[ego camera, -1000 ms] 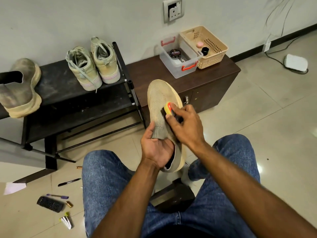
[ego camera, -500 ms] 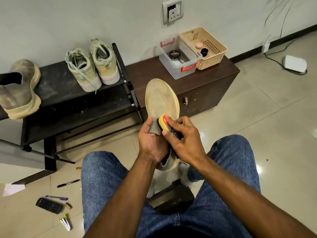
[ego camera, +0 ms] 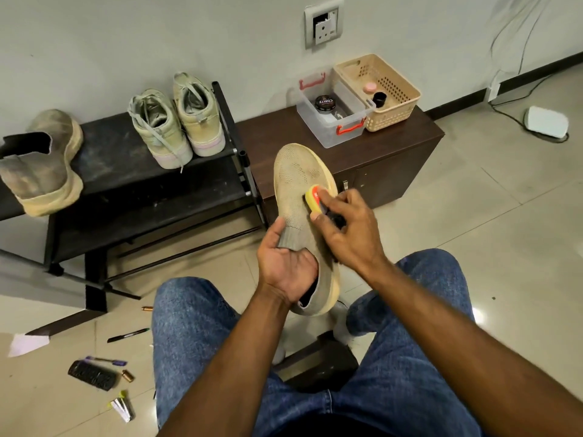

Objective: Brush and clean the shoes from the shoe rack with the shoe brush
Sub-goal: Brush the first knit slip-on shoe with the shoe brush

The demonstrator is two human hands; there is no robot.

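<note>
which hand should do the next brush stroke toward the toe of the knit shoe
Right. The right hand already grips the brush against the knit shoe, while the left hand holds its collar steady.

Bright, even indoor light; small glare spots on the glossy floor (ego camera: 479, 313), soft shadows under the rack (ego camera: 126, 197), wide-angle bending at edges, slight softness throughout.

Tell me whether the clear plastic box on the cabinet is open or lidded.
Open: the clear box has no lid on it, and the polish tin inside shows directly from above.
</note>
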